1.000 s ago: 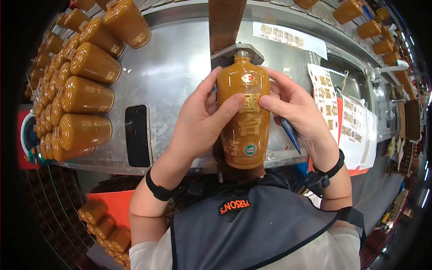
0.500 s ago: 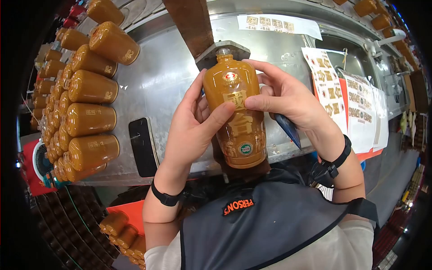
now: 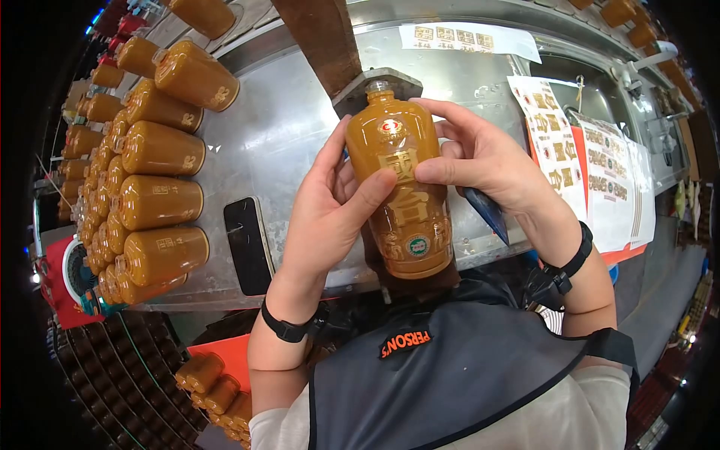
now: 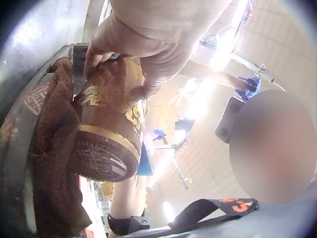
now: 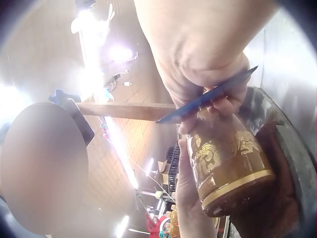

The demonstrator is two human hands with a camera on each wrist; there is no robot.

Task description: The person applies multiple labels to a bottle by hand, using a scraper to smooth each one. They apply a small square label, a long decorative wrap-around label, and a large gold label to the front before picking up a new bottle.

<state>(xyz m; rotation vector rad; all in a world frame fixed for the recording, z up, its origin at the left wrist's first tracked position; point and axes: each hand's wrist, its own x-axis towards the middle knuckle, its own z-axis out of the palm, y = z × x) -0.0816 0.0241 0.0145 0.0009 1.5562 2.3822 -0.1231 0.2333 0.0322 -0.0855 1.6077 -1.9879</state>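
Note:
A glossy amber-brown bottle (image 3: 409, 214) with large gold characters, a red-and-white emblem near its neck and a round green-and-white sticker lies with its neck pointing away from me. My left hand (image 3: 319, 206) holds its left side, thumb laid on the front beside the gold characters. From the other side my right hand (image 3: 491, 165) grips it, thumb pressing near the upper character. A flat, pointed blue blade-like tool (image 5: 213, 99) is also tucked in my right hand. A brown cloth (image 4: 59, 148) lies beneath the bottle, whose base shows in both wrist views.
Rows of similar bottles (image 3: 161, 191) crowd the metal table's (image 3: 262, 142) left side, near a black phone (image 3: 249, 247). Printed decal sheets (image 3: 551, 135) lie at right beside a sink (image 3: 577, 82); a decal strip (image 3: 469, 41) lies at the back. A metal bracket (image 3: 356, 90) stands behind the bottle's neck.
The head view has swung, so the table and bottle appear slightly turned. Both hands keep hold of the bottle, and my right thumb sits a little closer to my left thumb.

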